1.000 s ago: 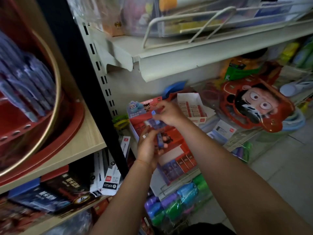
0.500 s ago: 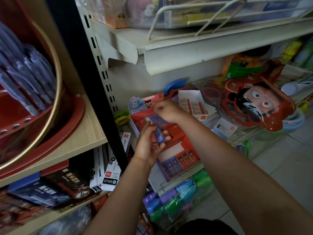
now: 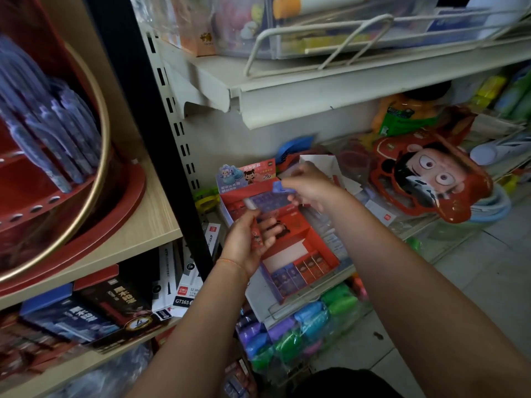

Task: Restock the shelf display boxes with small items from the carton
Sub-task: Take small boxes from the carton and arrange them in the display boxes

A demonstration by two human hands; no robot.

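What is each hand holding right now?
Left hand: closed on a small red packet.
Right hand: pinching a small blue item.

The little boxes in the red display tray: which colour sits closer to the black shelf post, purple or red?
The purple boxes. They fill the tray's front row on the post side; the red boxes sit farther right.

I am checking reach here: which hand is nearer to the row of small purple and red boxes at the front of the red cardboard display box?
Left. The left hand is just above-left of the row of small boxes; the right hand is higher, further back.
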